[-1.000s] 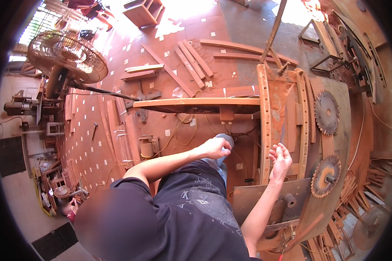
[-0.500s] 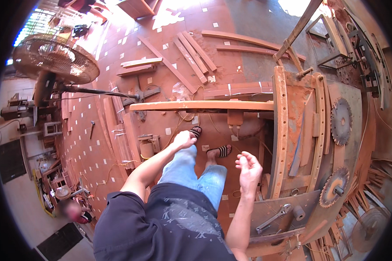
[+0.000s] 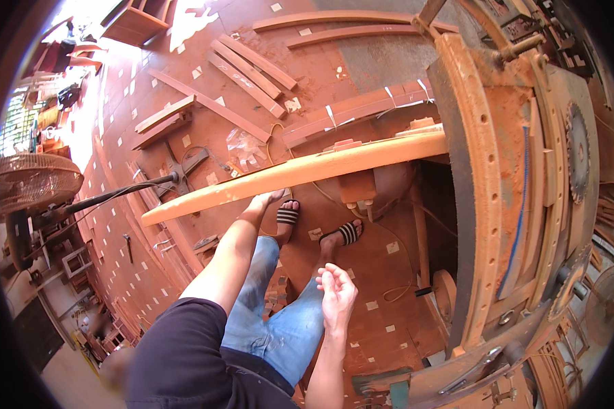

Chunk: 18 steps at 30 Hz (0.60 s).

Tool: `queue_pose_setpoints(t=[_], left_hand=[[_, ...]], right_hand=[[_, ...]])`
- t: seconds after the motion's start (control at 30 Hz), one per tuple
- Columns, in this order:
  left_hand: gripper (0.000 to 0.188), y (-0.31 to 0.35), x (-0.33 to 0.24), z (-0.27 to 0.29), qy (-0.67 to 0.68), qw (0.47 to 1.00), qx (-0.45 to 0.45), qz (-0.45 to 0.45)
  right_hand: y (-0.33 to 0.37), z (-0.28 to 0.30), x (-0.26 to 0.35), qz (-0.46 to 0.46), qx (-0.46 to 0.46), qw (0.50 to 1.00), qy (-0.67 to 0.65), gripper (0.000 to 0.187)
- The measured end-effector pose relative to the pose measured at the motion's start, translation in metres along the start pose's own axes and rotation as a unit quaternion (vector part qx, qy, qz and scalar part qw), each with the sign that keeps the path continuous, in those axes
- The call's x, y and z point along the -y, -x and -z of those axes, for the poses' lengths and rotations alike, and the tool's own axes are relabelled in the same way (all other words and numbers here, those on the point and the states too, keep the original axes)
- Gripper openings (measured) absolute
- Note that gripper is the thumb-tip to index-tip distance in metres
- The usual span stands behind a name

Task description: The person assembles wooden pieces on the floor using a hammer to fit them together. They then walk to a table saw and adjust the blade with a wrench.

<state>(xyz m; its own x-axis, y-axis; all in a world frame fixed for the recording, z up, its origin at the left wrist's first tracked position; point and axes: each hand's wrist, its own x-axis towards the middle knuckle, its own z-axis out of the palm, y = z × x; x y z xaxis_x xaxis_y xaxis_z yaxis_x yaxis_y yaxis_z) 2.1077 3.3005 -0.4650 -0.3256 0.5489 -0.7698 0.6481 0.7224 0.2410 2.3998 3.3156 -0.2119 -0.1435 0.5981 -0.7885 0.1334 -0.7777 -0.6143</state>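
Note:
My left hand [image 3: 269,198] reaches forward to the near edge of a long orange-brown wooden beam [image 3: 307,165], which runs across in front of me to the machine on the right. Its fingers are small and partly hidden, so their grip and any contact with the beam cannot be made out. My right hand [image 3: 338,298] is raised in front of my right thigh, palm turned inward, fingers loosely bent and apart with nothing visible in them. Nearest to it on the right is a dusty woodworking machine [image 3: 481,198] with a drilled wooden rail and a round saw blade [image 3: 578,151].
Beyond the beam, several reddish planks [image 3: 245,75] and a strapped bundle of wood [image 3: 361,112] lie on the tiled floor. A standing fan [image 3: 37,180] is at the left. Cables [image 3: 399,294] trail over the floor near the machine. A person [image 3: 58,54] is at the far left.
My view has shifted towards the machine, which looks larger and nearer. My left hand has gone from above my knee to the beam's edge; my right hand now appears away from the machine.

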Motion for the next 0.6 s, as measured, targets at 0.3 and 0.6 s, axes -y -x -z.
queue_pose_setpoints(t=[0.3, 0.6], left_hand=[[0.036, -0.054, 0.006, -0.008, -0.015, 1.000, -0.025, -0.002], [0.034, -0.072, -0.003, 0.003, 0.017, 0.997, -0.079, 0.018]], right_hand=[[-0.006, 0.014, -0.056, -0.044, -0.047, 0.998, -0.001, 0.029], [-0.011, 0.015, -0.064, -0.041, -0.028, 0.999, 0.015, 0.030]])
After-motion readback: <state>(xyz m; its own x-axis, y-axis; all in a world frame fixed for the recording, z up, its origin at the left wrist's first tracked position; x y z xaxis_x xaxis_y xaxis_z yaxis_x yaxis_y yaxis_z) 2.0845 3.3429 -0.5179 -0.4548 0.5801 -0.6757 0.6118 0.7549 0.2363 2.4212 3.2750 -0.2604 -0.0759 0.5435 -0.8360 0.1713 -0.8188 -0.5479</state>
